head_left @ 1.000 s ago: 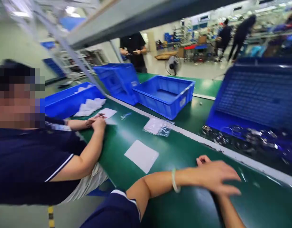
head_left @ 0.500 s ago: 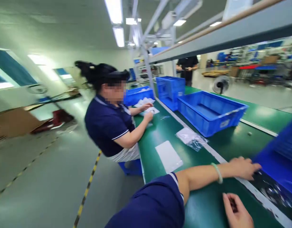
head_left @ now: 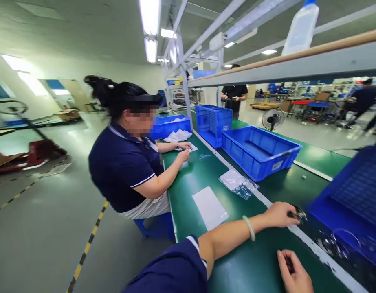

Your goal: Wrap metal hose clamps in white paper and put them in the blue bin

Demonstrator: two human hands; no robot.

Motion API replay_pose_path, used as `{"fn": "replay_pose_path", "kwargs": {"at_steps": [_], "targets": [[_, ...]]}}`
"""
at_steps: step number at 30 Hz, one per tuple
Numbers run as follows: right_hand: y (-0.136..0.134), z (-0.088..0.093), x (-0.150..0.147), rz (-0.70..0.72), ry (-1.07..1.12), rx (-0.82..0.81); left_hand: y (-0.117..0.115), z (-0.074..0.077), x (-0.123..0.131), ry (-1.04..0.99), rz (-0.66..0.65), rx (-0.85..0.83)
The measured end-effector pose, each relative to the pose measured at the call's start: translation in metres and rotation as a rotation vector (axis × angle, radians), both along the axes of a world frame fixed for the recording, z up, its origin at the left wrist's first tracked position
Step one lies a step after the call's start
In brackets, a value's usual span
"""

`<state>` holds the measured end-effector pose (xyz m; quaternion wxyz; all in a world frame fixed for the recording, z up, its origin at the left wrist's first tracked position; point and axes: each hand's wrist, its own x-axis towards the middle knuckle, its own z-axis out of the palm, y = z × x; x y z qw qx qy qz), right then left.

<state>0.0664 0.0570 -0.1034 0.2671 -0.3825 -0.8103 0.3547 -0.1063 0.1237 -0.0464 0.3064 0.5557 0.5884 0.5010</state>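
Observation:
My left hand [head_left: 279, 214] reaches across the green bench [head_left: 188, 203] with a pale bracelet on the wrist. Its fingers are pinched on a small shiny metal ring [head_left: 298, 212] at the bench's white edge strip. My right hand [head_left: 293, 273] rests low on the bench with the fingers curled around a small dark piece that I cannot make out. Several more metal rings [head_left: 336, 243] lie just right of the strip, below a tilted blue tray [head_left: 359, 195].
A white sheet [head_left: 209, 207] and a clear plastic bag [head_left: 238, 184] lie on the bench ahead. Blue bins [head_left: 261, 151] stand beyond. A seated co-worker [head_left: 126, 162] works at the bench to my left. A shelf rail [head_left: 267, 71] runs overhead.
The view has swung left and then steadied. My left hand moved to the edge strip and closed on a metal ring. My right hand came into view at the bottom.

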Motion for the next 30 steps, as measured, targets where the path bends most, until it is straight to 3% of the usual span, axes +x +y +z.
{"fn": "replay_pose_path", "kwargs": {"at_steps": [5,10,15,21,26,30], "targets": [[-0.015,0.015,-0.004,-0.014,0.126,-0.012,-0.088,-0.005,-0.008,-0.358,-0.052,-0.110],[-0.021,0.004,-0.003,-0.125,0.170,-0.146,-0.145,-0.008,-0.016,-0.976,-0.132,-0.146],[-0.043,0.005,-0.001,-0.179,0.378,-0.359,-0.161,0.000,-0.009,-1.036,-0.298,-0.211],[-0.075,0.015,-0.006,-0.089,0.767,-0.770,-0.168,0.001,-0.003,-1.043,-0.564,-0.360],[-0.075,0.017,-0.003,-0.195,0.855,-0.791,-0.169,0.001,-0.006,-1.054,-0.570,-0.441],[-0.073,0.018,0.000,-0.185,0.816,-0.729,-0.168,-0.001,-0.006,-0.975,-0.560,-0.470]]}}
